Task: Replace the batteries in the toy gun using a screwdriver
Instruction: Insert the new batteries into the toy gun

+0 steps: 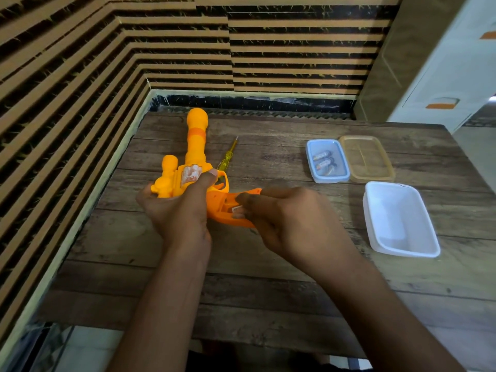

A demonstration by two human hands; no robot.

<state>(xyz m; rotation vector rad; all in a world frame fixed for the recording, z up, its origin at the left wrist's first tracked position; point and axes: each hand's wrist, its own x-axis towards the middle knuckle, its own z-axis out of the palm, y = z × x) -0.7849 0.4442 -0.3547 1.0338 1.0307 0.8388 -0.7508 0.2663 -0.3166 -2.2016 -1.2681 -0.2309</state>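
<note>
Gripping the toy gun round its thick body, the left hand lays its thumb up the pale sticker. The right hand pinches the grip, thumb above and fingers below, at what looks like the open battery bay. Whether a cell sits between the fingertips I cannot tell.

The gun lies over the middle of the table, nearer the left edge, with its muzzle toward the far edge. It looks like hollow moulded plastic: light, stiff and a little slick, with thin bay walls that probably would not bear prying. The body is the safer hold, leaving the grip free.

By the right edge stands a white tub. Just behind the gun lies the screwdriver, untouched. Farther right, a blue tub holds batteries, and its amber lid touches alongside.
</note>
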